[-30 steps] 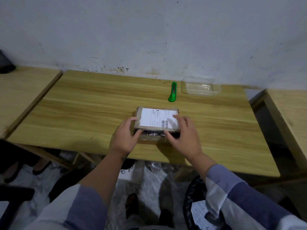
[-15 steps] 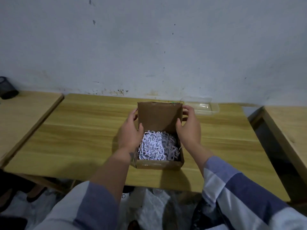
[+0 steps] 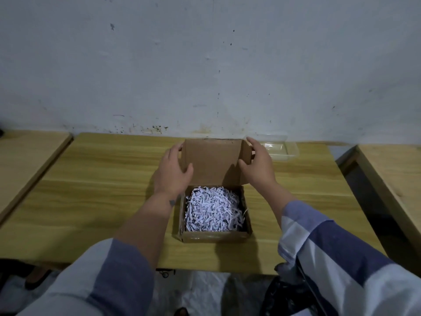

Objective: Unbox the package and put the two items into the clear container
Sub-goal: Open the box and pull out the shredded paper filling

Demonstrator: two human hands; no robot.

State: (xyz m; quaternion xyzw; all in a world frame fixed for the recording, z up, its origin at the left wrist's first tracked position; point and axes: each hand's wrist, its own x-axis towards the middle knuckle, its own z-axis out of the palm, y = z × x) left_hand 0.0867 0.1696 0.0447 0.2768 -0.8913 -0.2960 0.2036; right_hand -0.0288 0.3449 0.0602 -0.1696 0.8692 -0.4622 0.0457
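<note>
Cardboard box [image 3: 214,233] near the front edge of the wooden worktop [image 3: 102,179], lid [image 3: 210,161] raised upright on its far hinge. The box cavity is filled to the rim with white shredded paper [image 3: 213,212]; the two items cannot be made out beneath it. Left hand [image 3: 173,172] holds the left edge of the lid, thumb on its inner face and fingers behind. Right hand [image 3: 257,165] holds the right edge likewise, thumb in front and fingers curved over the side flap. The clear container [image 3: 280,148] stands at the far right of the worktop against the wall [image 3: 205,65], just behind the right hand and partly hidden by it. Bare wood lies open to the left of the box and, in a narrower strip, to its right up to the worktop's right edge. Separate worktops [image 3: 29,151] flank it on both sides across narrow gaps.
</note>
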